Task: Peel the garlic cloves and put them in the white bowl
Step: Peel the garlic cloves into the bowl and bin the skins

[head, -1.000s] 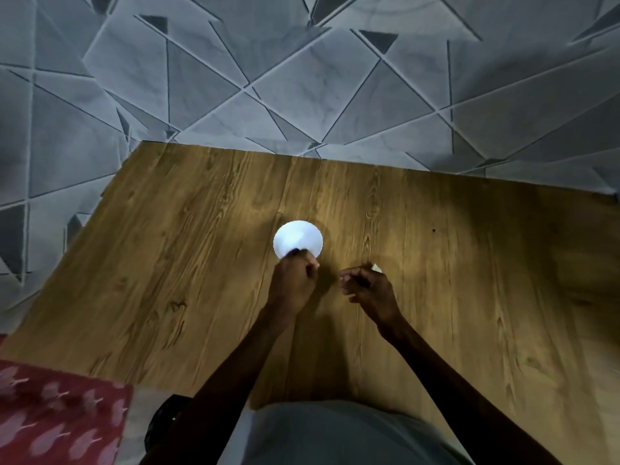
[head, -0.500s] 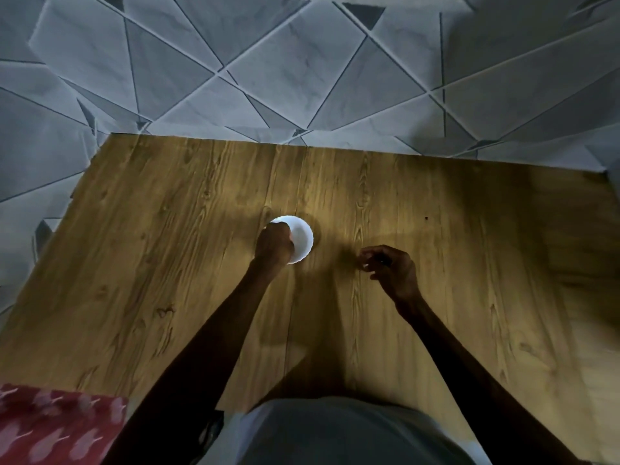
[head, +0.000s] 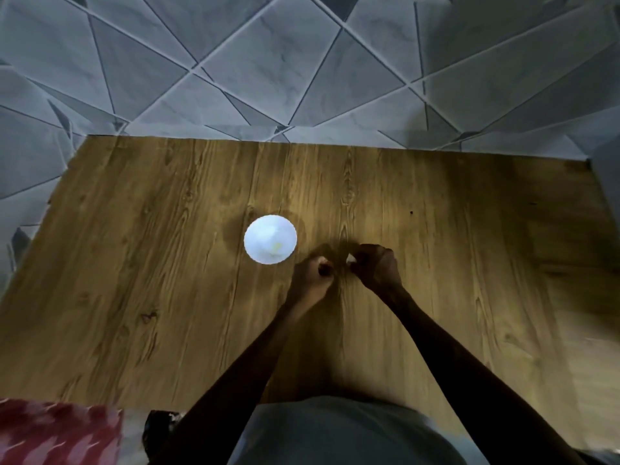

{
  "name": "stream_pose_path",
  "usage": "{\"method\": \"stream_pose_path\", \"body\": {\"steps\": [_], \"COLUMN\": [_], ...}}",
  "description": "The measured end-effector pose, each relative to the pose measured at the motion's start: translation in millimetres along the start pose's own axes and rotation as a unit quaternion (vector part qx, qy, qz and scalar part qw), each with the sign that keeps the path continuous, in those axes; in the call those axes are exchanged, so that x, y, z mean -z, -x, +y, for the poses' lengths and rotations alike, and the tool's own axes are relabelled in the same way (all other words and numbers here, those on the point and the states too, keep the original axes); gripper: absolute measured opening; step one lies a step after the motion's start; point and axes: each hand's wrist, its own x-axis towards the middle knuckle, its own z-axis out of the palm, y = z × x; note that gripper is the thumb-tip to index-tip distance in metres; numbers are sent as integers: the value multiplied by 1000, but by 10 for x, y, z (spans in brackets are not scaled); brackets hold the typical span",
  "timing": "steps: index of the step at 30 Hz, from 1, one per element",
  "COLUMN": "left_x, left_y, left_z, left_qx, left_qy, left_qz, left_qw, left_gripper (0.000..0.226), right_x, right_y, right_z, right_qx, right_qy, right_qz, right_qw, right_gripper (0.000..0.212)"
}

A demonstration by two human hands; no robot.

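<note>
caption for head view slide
Right hand pinches a small white garlic clove near the round white bowl on wooden table

No legible text or labels anywhere.

A single wide-angle camera worn on the head looks forward and steeply down from above the person's chest onto the bench (head: pixel 134 280). The white bowl (head: pixel 270 238) sits close to the frame centre, within arm's length. The tiled floor (head: pixel 235 68) beyond the far edge fills the top.
</note>
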Motion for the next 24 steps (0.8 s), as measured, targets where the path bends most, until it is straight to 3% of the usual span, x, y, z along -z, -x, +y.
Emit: {"method": "stream_pose_path", "body": {"steps": [5, 12, 17, 24], "left_x": [-141, -175, -207, -326], "left_y": [-99, -36, 62, 142], "left_z": [36, 34, 99, 182], "left_qx": [66, 12, -68, -43], "left_qy": [71, 96, 10, 32], "left_qz": [21, 22, 50, 98], "left_qw": [995, 995, 996, 994], "left_gripper": [25, 20, 17, 11], "right_x": [10, 94, 103, 104], "right_y": [8, 186, 256, 396], "right_z": [36, 139, 141, 78], "right_qx": [2, 107, 75, 22], "right_qy": [-46, -150, -174, -245], "right_qz": [-15, -26, -22, 17], "right_qw": [999, 983, 982, 969], "right_gripper": [12, 8, 7, 12]}}
